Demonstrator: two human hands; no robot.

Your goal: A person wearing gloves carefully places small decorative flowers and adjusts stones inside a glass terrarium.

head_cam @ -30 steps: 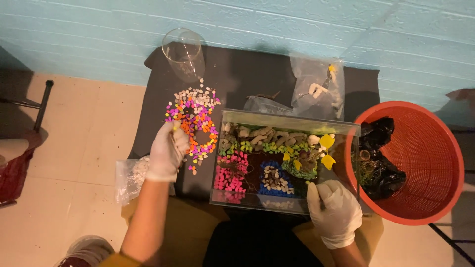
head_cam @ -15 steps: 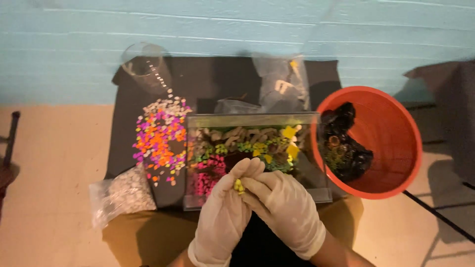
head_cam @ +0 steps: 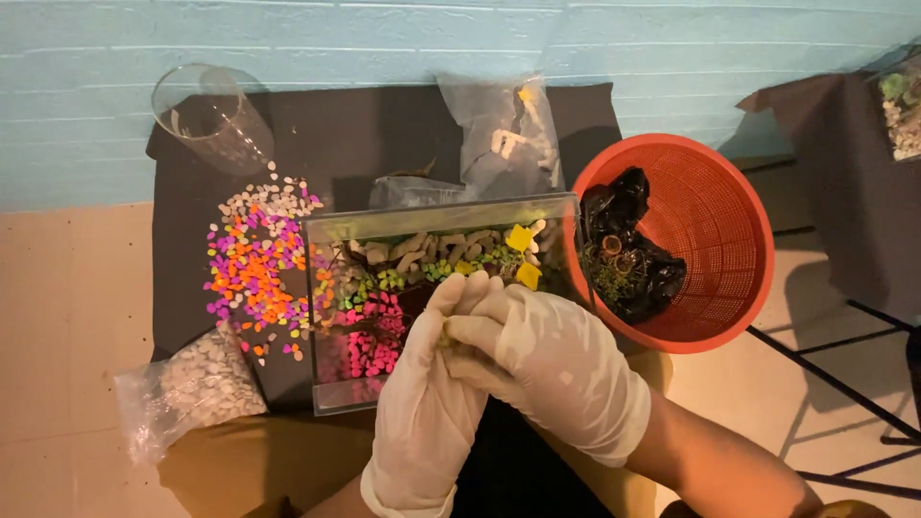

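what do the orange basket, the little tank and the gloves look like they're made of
Orange basket: likely moulded plastic, going by its fine perforated mesh wall and matte look. Tank: clear glass or acrylic, see-through with bright reflective edges; which one is unclear. Gloves on left hand and right hand: thin latex-like rubber, off-white, wrinkled, snug.

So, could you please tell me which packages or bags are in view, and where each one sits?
Clear bag of white pebbles: front left, beside the glass tank.
Clear bag of pale pieces: behind the tank, by the wall.
Crumpled black bag: inside the orange basket.
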